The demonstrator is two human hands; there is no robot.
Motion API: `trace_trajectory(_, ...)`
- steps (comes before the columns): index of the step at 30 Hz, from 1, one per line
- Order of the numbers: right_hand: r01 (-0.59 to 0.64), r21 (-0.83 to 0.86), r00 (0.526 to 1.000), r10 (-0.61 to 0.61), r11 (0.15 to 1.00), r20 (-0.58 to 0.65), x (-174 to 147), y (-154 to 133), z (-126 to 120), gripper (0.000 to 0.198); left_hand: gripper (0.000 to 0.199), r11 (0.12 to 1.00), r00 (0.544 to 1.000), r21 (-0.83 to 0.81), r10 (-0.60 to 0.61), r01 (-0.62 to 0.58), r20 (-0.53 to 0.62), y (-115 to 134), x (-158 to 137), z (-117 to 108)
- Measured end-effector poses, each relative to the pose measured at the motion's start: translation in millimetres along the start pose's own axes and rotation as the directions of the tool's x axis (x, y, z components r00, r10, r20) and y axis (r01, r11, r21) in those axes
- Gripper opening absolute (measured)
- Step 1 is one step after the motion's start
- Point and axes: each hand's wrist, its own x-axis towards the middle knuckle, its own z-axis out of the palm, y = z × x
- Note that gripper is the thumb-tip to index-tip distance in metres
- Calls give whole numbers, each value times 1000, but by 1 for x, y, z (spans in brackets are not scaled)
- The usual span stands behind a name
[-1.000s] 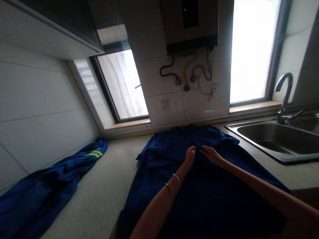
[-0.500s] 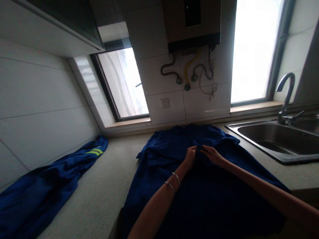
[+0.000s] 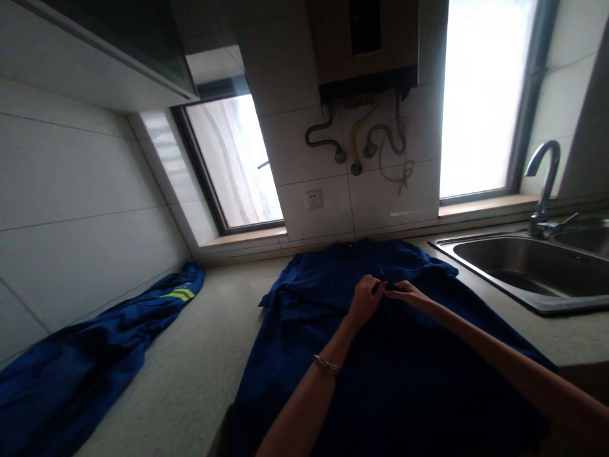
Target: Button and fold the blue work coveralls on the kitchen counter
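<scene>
Dim overall; daylight enters by the right window, blown out to white, and the left window, which shows faint detail. The spread blue shirt sinks to near-black low down, the water heater is in shadow, the faucet glints, wide-angle distortion slants the edges, and fine detail looks soft

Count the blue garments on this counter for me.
2. A spread garment lies under the left hand and right hand, beside the sink; a bunched garment with yellow-green stripes lies along the left wall. Others could be hidden in its folds.
</scene>
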Motion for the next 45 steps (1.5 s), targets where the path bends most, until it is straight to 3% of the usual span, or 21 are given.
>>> trace_trajectory(4,-25,116,999,20,993,49,-2,-2,4,48,29,993,998,-104,-62,61,-2,-4,2,1)
trace_trajectory(12,-29,71,999,26,997,35,0,4,11,51,26,996,999,-85,-34,33,-4,-5,-2,7)
trace_trajectory(16,64,53,998,-64,997,12,-2,-1,21,52,32,972,979,-162,-185,168,-91,-5,0,8)
trace_trajectory(21,179,-65,984,-179,982,0,-2,6,25,45,44,849,922,-394,-386,353,-6,-9,3,10)
trace_trajectory(27,246,-178,967,-253,953,-18,-4,12,26,43,48,675,859,-565,-495,475,131,-12,2,13)
trace_trajectory(39,311,-294,942,-333,904,-26,-9,8,29,41,46,564,839,-664,-510,491,187,-14,2,16)
trace_trajectory(45,412,-344,911,-394,844,125,-14,-4,24,33,47,316,743,-814,-641,488,196,-14,3,16)
